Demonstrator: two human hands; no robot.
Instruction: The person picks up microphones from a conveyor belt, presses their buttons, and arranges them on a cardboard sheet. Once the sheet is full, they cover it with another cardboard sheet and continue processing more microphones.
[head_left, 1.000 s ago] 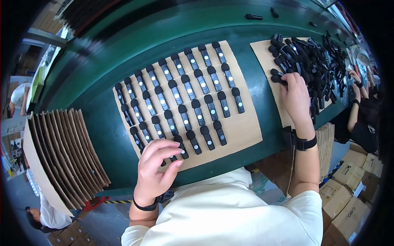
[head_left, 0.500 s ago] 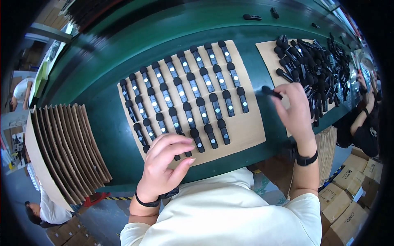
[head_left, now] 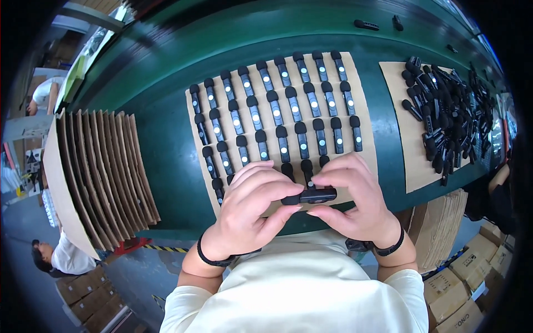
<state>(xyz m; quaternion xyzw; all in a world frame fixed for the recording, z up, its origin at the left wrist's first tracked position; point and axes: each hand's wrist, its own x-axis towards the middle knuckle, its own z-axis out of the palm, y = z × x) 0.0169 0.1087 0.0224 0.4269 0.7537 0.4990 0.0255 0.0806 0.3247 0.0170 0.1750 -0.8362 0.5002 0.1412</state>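
Both hands meet over the near edge of a brown cardboard sheet [head_left: 363, 94] on the green table. My left hand [head_left: 252, 208] and my right hand [head_left: 350, 202] together grip one small black stick-shaped device [head_left: 311, 196], held sideways between the fingertips. On the sheet lie several rows of the same black devices [head_left: 277, 111], each with a round foam-like tip and a small pale dot on its body. The nearest row is partly hidden under my fingers.
A second cardboard sheet [head_left: 411, 144] at the right carries a loose heap of black devices [head_left: 449, 111]. Fanned cardboard sheets [head_left: 100, 166] stand at the left. Cardboard boxes [head_left: 466, 288] sit on the floor at lower right. Another person [head_left: 55, 258] is at lower left.
My right hand came back from the heap at the right with a black device. My left hand rose from the sheet's near edge, and both hands now hold the device together.
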